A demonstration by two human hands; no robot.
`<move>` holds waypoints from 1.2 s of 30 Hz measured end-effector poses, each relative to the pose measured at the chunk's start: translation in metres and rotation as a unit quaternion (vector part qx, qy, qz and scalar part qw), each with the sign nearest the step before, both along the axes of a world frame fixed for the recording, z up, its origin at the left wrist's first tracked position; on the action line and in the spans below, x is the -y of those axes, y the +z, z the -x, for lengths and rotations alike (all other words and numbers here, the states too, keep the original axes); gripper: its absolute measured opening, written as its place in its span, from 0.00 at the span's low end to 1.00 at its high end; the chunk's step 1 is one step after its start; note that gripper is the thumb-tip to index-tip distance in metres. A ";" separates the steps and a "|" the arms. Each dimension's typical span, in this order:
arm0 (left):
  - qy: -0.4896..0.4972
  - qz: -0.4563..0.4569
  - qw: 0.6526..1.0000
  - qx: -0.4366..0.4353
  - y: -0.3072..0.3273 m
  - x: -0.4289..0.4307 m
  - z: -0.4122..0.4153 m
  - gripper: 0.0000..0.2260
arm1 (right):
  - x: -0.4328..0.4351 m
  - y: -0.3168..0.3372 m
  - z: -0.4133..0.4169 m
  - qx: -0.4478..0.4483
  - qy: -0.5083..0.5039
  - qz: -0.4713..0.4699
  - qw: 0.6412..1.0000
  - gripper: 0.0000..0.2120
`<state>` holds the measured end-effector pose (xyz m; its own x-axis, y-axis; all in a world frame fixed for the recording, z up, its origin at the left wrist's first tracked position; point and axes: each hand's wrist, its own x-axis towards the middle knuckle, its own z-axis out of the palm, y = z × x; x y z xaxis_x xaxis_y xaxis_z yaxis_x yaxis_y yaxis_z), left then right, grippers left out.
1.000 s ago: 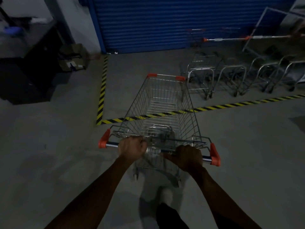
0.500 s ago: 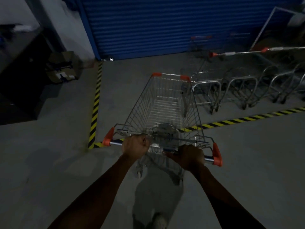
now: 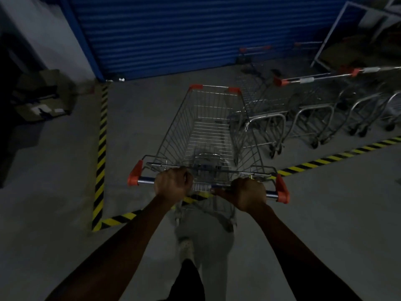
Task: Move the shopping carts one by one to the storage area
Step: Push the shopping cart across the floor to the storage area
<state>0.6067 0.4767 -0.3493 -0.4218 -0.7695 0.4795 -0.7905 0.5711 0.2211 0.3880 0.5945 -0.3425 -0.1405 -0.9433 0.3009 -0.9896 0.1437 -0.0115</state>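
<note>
An empty wire shopping cart (image 3: pixel 208 129) with orange corner caps stands straight ahead of me. My left hand (image 3: pixel 172 183) and my right hand (image 3: pixel 247 193) are both closed around its handle bar (image 3: pixel 202 187), left and right of the middle. The basket reaches over the yellow-black floor tape (image 3: pixel 101 135) into the marked storage area. To the right inside that area stands a row of parked carts (image 3: pixel 308 109), their front ends close to my cart's right side.
A blue roller door (image 3: pixel 191 33) closes the far end of the marked bay. Cardboard boxes (image 3: pixel 41 96) lie at the left outside the tape, by a dark structure. A metal frame (image 3: pixel 347 29) leans at the back right. My foot (image 3: pixel 186 246) shows below the cart.
The cart has rolled forward; its basket now crosses the front tape line into the bay and sits nearer the parked carts. Both hands stay on the handle.
</note>
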 end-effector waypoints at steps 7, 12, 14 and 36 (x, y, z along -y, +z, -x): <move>-0.010 0.029 0.999 0.023 0.005 0.126 0.035 0.13 | 0.121 0.021 0.035 0.107 -0.050 -0.173 0.978 0.37; -0.016 0.001 1.000 -0.007 0.009 0.190 0.054 0.16 | 0.176 0.032 0.072 0.179 -0.098 -0.174 0.963 0.32; -0.010 -0.015 1.000 -0.002 0.010 0.213 0.062 0.17 | 0.198 0.032 0.087 0.163 -0.104 -0.181 0.964 0.33; 0.109 -0.188 0.966 0.136 0.031 0.385 0.233 0.21 | 0.464 0.022 0.232 0.043 -0.013 -0.255 0.966 0.34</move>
<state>0.3741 0.0915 -0.3179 -0.3008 -0.9528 0.0417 -0.9414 0.3036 0.1472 0.1562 0.1308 -0.3205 -0.1692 -0.9616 -0.2161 -0.9842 0.1765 -0.0150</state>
